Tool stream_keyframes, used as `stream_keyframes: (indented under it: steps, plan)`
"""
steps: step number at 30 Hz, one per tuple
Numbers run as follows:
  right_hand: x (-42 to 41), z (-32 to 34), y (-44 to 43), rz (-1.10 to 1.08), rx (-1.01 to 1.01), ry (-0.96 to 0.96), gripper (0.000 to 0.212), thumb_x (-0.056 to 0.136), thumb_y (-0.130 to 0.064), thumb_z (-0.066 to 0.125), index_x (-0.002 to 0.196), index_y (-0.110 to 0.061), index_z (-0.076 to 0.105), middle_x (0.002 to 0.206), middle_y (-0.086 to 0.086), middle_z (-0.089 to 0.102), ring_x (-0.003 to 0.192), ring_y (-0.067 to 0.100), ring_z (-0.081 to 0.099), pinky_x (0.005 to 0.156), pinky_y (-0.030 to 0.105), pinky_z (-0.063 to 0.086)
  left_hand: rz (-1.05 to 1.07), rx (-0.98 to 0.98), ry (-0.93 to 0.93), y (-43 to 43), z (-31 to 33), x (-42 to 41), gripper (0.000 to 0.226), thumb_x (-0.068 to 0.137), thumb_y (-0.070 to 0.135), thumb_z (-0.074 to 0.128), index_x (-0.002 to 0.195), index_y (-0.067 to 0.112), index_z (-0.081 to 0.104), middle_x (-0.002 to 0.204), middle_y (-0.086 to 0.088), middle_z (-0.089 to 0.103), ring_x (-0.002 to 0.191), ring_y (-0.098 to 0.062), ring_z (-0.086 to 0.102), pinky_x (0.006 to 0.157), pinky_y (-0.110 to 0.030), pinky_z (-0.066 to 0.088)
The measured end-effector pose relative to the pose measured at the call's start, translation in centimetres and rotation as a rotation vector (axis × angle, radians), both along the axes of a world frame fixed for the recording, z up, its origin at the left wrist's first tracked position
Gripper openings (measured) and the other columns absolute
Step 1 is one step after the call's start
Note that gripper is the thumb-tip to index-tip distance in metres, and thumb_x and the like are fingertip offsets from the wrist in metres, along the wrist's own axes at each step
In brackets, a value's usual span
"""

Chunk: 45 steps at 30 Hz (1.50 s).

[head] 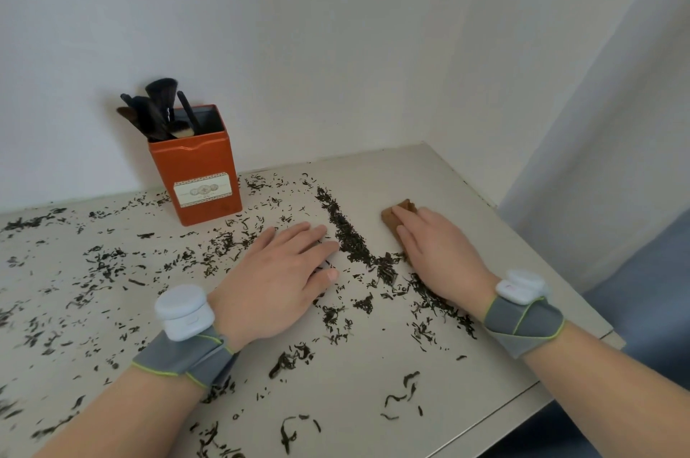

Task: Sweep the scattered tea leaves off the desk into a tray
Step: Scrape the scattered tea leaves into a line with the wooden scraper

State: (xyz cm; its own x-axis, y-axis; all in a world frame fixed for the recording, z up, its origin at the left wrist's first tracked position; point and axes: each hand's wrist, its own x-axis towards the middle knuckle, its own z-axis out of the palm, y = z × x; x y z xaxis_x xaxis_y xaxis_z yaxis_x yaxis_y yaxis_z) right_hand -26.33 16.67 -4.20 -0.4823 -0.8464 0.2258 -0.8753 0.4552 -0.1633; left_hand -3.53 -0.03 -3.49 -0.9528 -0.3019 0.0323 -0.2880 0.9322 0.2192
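Dark tea leaves (pixel 347 233) lie scattered over the pale desk (pixel 373 375), with a thick ridge of them running between my hands. My left hand (pixel 276 282) rests flat on the desk, palm down, fingers together, its fingertips touching the ridge's left side. My right hand (pixel 437 252) lies on top of a small brown wooden tray (pixel 401 209), pressing it against the desk right of the ridge. Most of the tray is hidden under that hand. Both wrists wear grey straps with white devices.
An orange tin (pixel 196 181) holding several black brushes (pixel 160 110) stands at the back by the white wall. The desk's right edge (pixel 552 271) and front edge run close to my right arm. Loose leaves reach far to the left.
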Motion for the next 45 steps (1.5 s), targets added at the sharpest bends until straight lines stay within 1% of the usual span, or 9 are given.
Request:
stream_keyframes:
  steps: [8,15,21,25,30,35,38,41,45]
  plan:
    - [3.5,0.2,-2.0,0.118,-0.031,-0.046,0.048,0.108,-0.039,0.026,0.152,-0.024,0.039,0.108,-0.005,0.051,0.095,0.016,0.047,0.079,0.034,0.045,0.000,-0.004,-0.007,0.1,0.1,-0.1,0.059,0.105,0.062,0.018,0.160,0.041,0.024,0.170,0.016,0.015,0.158,-0.009,0.002,0.129,-0.047,0.004]
    - [-1.4,1.3,2.5,-0.047,-0.122,-0.097,0.049,0.108,-0.046,0.025,0.152,-0.031,0.039,0.103,-0.011,0.047,0.093,0.011,0.046,0.079,0.029,0.034,-0.002,-0.004,-0.012,0.0,0.0,0.0,0.060,0.105,0.062,0.016,0.160,0.041,0.024,0.171,0.016,0.013,0.158,-0.009,0.002,0.129,-0.048,0.006]
    - [-4.7,0.5,7.4,-0.185,-0.039,-0.081,0.050,0.107,-0.042,0.029,0.150,-0.024,0.045,0.098,-0.004,0.049,0.099,0.024,0.053,0.084,0.031,0.037,-0.001,-0.012,-0.019,-0.2,-0.2,-0.1,0.061,0.104,0.063,0.014,0.160,0.042,0.021,0.171,0.017,0.012,0.158,-0.009,0.001,0.129,-0.049,0.006]
    - [-2.3,-0.1,6.7,-0.149,0.006,-0.033,0.050,0.108,-0.042,0.027,0.153,-0.025,0.041,0.103,-0.003,0.051,0.097,0.022,0.051,0.084,0.038,0.046,-0.002,-0.008,-0.019,-0.1,-0.2,-0.1,0.061,0.104,0.063,0.015,0.161,0.041,0.022,0.171,0.017,0.012,0.158,-0.009,0.001,0.129,-0.049,0.006]
    - [1.9,0.3,3.2,-0.024,0.027,-0.022,0.048,0.109,-0.037,0.029,0.153,-0.021,0.040,0.114,0.002,0.055,0.102,0.023,0.050,0.086,0.039,0.045,-0.001,-0.014,-0.018,-0.1,-0.2,-0.1,0.061,0.104,0.063,0.014,0.160,0.042,0.021,0.170,0.018,0.012,0.158,-0.008,0.000,0.129,-0.048,0.006]
    - [5.0,0.2,0.8,0.091,-0.002,-0.024,0.047,0.108,-0.035,0.030,0.151,-0.019,0.043,0.111,-0.001,0.055,0.093,0.018,0.047,0.078,0.037,0.047,-0.002,0.003,-0.022,-0.1,0.0,-0.2,0.062,0.103,0.063,0.014,0.161,0.041,0.023,0.171,0.017,0.012,0.158,-0.008,0.000,0.129,-0.048,0.005]
    - [5.4,0.2,0.4,0.133,-0.014,-0.052,0.048,0.108,-0.038,0.027,0.151,-0.022,0.040,0.104,-0.007,0.047,0.093,0.017,0.045,0.078,0.037,0.048,-0.002,-0.002,-0.021,-0.1,0.0,-0.2,0.063,0.103,0.064,0.013,0.161,0.040,0.023,0.171,0.017,0.013,0.158,-0.008,0.001,0.129,-0.048,0.005]
    - [4.3,0.6,1.2,0.080,-0.053,-0.106,0.053,0.107,-0.045,0.020,0.154,-0.027,0.036,0.104,-0.010,0.045,0.096,0.015,0.046,0.083,0.034,0.045,-0.003,-0.011,-0.011,0.0,0.0,-0.2,0.062,0.104,0.062,0.016,0.160,0.040,0.025,0.170,0.016,0.014,0.158,-0.009,0.003,0.129,-0.046,0.004]
    - [1.7,1.1,4.2,-0.032,-0.106,-0.132,0.051,0.107,-0.045,0.024,0.154,-0.029,0.038,0.103,-0.011,0.045,0.099,0.014,0.047,0.084,0.031,0.039,-0.003,-0.016,-0.018,-0.1,-0.1,-0.2,0.061,0.104,0.062,0.017,0.160,0.041,0.024,0.170,0.017,0.013,0.158,-0.008,0.002,0.129,-0.045,0.004]
